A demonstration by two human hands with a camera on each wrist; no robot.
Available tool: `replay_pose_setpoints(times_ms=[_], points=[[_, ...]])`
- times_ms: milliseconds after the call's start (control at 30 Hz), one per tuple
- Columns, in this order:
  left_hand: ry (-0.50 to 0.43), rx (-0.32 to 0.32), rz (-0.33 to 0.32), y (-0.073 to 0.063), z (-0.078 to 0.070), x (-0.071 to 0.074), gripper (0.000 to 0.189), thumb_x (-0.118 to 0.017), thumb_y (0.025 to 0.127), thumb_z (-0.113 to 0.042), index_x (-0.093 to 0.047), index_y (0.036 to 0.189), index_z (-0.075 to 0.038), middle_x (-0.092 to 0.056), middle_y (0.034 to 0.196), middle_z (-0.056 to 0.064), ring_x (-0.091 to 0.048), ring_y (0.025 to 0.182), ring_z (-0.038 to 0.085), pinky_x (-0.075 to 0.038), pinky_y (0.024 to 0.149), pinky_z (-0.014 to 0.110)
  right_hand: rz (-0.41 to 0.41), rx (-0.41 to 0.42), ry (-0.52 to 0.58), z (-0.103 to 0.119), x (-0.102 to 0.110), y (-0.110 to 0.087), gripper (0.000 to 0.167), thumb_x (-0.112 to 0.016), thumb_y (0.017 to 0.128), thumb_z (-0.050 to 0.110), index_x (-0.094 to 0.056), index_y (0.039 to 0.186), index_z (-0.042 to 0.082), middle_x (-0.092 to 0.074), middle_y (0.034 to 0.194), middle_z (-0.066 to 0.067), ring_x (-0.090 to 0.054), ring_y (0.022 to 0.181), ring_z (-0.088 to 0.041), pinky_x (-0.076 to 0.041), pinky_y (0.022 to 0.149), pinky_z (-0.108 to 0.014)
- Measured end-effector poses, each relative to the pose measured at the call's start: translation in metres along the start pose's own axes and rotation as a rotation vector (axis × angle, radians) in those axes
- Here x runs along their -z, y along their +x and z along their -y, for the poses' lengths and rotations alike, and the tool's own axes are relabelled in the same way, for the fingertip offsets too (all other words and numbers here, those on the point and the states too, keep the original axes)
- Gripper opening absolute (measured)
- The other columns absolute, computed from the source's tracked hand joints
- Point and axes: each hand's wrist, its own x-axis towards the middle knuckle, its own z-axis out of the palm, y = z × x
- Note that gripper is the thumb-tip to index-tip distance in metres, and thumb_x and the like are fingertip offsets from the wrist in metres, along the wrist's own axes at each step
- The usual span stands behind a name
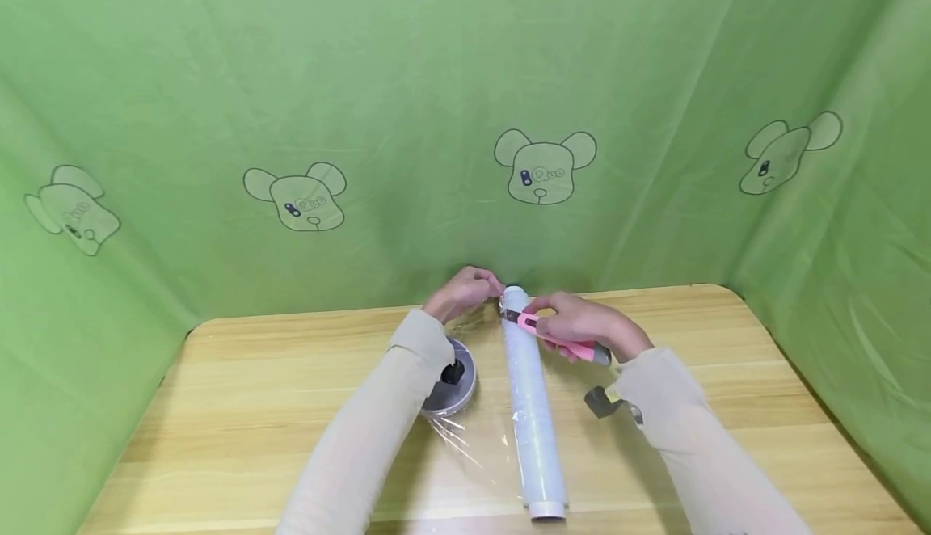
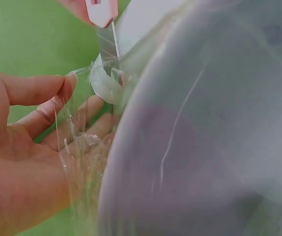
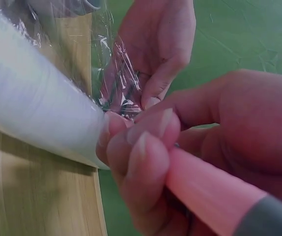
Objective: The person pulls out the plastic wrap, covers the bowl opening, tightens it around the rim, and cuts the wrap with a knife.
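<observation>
A long roll of cling film (image 1: 534, 426) lies lengthwise on the table, its far end near the back edge. At that end my left hand (image 1: 465, 291) pinches the bunched clear film (image 2: 79, 125) between thumb and forefinger. My right hand (image 1: 575, 318) grips a pink utility knife (image 1: 582, 350) with a grey end, its blade (image 2: 108, 44) out. In the left wrist view the blade meets the film beside the roll's end. Left of the roll, a round grey bowl (image 1: 471, 389) sits under stretched film, partly hidden by my left sleeve.
The wooden table (image 1: 276, 406) ends at its back edge against a green cloth (image 1: 422, 98) with printed bear heads; more cloth hangs at both sides. A dark object (image 1: 452, 373) shows at the bowl, and a dark wrist-worn piece (image 1: 602, 402) hangs under the right sleeve.
</observation>
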Motion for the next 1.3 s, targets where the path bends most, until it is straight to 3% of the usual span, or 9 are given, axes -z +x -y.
replay_pose_setpoints(times_ms=[200, 567, 867, 1067, 1300], points=[[0.005, -0.004, 0.009, 0.0, 0.001, 0.0, 0.023, -0.058, 0.098, -0.004, -0.066, 0.115, 0.011, -0.067, 0.127, 0.021, -0.056, 0.127, 0.037, -0.041, 0.113, 0.047, 0.013, 0.016, 0.029, -0.005, -0.002, -0.003, 0.052, -0.049, 0.102, 0.006, -0.038, 0.151, -0.004, -0.062, 0.074, -0.013, -0.051, 0.049, -0.012, -0.045, 0.042, -0.021], [-0.028, -0.003, 0.011, -0.002, 0.0, 0.001, 0.026, -0.06, 0.097, -0.004, -0.065, 0.116, 0.013, -0.064, 0.126, 0.025, -0.054, 0.125, 0.041, -0.042, 0.111, 0.049, -0.004, 0.006, -0.032, 0.003, -0.006, 0.009, 0.058, -0.048, 0.096, 0.004, -0.039, 0.152, -0.005, -0.062, 0.074, -0.013, -0.05, 0.048, -0.012, -0.045, 0.042, -0.021], [0.001, 0.008, 0.004, -0.002, 0.0, -0.001, 0.022, -0.062, 0.098, -0.006, -0.067, 0.113, 0.009, -0.066, 0.123, 0.02, -0.055, 0.121, 0.038, -0.047, 0.101, 0.04, 0.001, -0.009, -0.045, 0.001, -0.005, 0.0, 0.057, -0.049, 0.094, 0.004, -0.041, 0.15, -0.005, -0.059, 0.071, -0.011, -0.049, 0.048, -0.013, -0.044, 0.042, -0.02], [-0.022, 0.013, 0.012, -0.002, -0.002, -0.002, 0.024, -0.06, 0.099, -0.005, -0.064, 0.116, 0.011, -0.064, 0.125, 0.024, -0.055, 0.121, 0.04, -0.045, 0.107, 0.048, 0.008, -0.01, -0.029, 0.001, -0.004, -0.004, 0.058, -0.049, 0.093, 0.003, -0.042, 0.15, -0.003, -0.06, 0.071, -0.012, -0.049, 0.047, -0.013, -0.044, 0.042, -0.021], [-0.055, 0.011, 0.016, -0.004, -0.004, -0.003, 0.024, -0.057, 0.099, -0.002, -0.062, 0.116, 0.014, -0.063, 0.125, 0.027, -0.054, 0.121, 0.042, -0.045, 0.108, 0.05, -0.002, 0.008, -0.08, 0.007, -0.009, 0.007, 0.057, -0.047, 0.094, 0.003, -0.04, 0.15, -0.007, -0.061, 0.073, -0.014, -0.05, 0.046, -0.012, -0.045, 0.041, -0.021]])
